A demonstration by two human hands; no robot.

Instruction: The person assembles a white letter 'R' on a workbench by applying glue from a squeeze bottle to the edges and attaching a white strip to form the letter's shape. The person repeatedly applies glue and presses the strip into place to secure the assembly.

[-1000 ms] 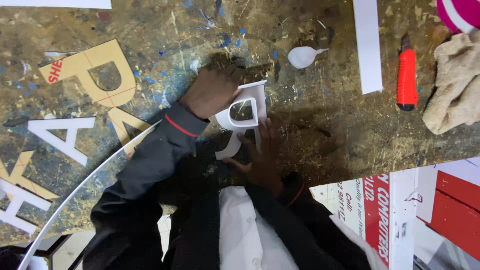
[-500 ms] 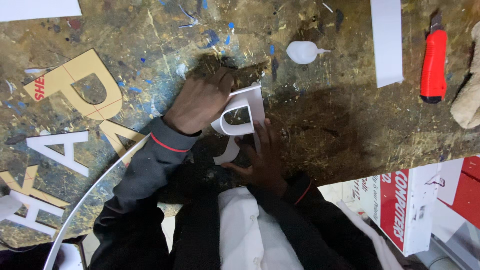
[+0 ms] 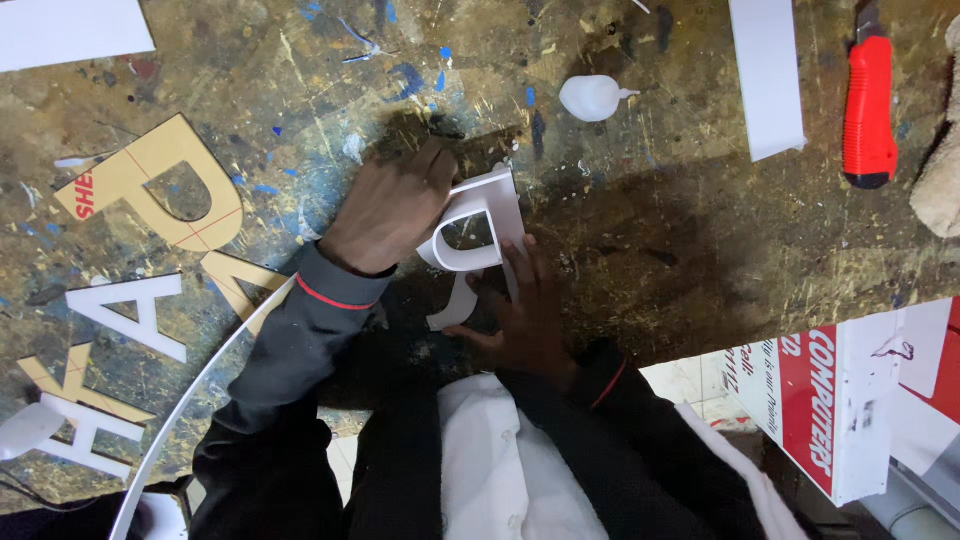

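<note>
White foam letter (image 3: 478, 225) pinched by both hands (image 3: 392, 205) mid-table, bare worktop (image 3: 680, 230) rightward.

The left hand (image 3: 388, 208) covers part of the white letter (image 3: 478, 232), so its left side cannot be seen. Right of the letter, the red knife (image 3: 868, 105) is cut off at the top edge (its tip is gone), and the cloth (image 3: 940, 180) runs off the right edge.

On the workbench (image 3: 650, 230), at centre: cut-out letter (image 3: 480, 225) between left hand (image 3: 390, 210) and right hand (image 3: 525, 310). Further back — glue bottle (image 3: 592, 97). Far right — utility knife (image 3: 868, 100). Left — cardboard letter (image 3: 160, 180).
</note>
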